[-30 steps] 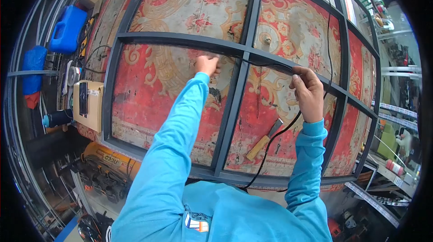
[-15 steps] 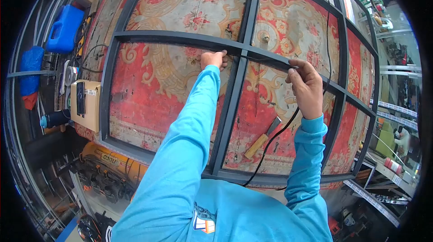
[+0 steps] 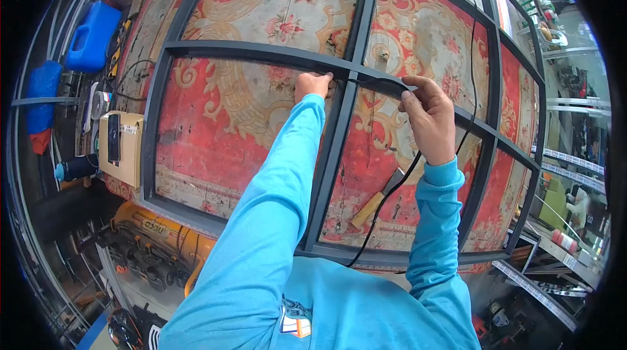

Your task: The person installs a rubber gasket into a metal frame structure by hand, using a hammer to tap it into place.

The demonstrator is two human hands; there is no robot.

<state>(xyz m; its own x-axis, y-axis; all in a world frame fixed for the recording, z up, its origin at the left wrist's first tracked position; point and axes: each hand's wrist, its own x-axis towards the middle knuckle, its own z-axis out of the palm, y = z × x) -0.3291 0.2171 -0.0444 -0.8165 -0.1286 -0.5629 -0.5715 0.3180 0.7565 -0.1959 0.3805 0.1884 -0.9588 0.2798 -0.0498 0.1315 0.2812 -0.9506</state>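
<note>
A dark metal frame (image 3: pixel 261 55) with several panes lies on a table covered in red floral patterned material (image 3: pixel 215 134). My left hand (image 3: pixel 313 85) is closed at the frame's middle bar, just left of the crossing, pinching a thin black strip. My right hand (image 3: pixel 430 115) pinches the same black strip (image 3: pixel 372 82) between thumb and fingers, right of the crossing. Between the hands the strip runs along the bar. A black length hangs below my right hand, past a scraper with a wooden handle (image 3: pixel 369 209) in the lower pane.
At the left are a blue jug (image 3: pixel 93 36), a cardboard box (image 3: pixel 130 166) with a black phone (image 3: pixel 114 138) on it, and a dark bottle (image 3: pixel 77 168). A yellow machine (image 3: pixel 160 232) stands below the table. Shelving (image 3: pixel 575 252) is at the right.
My right hand has moved left along the bar toward the crossing, and the strip between the hands now bows upward. My left hand has shifted slightly right.
</note>
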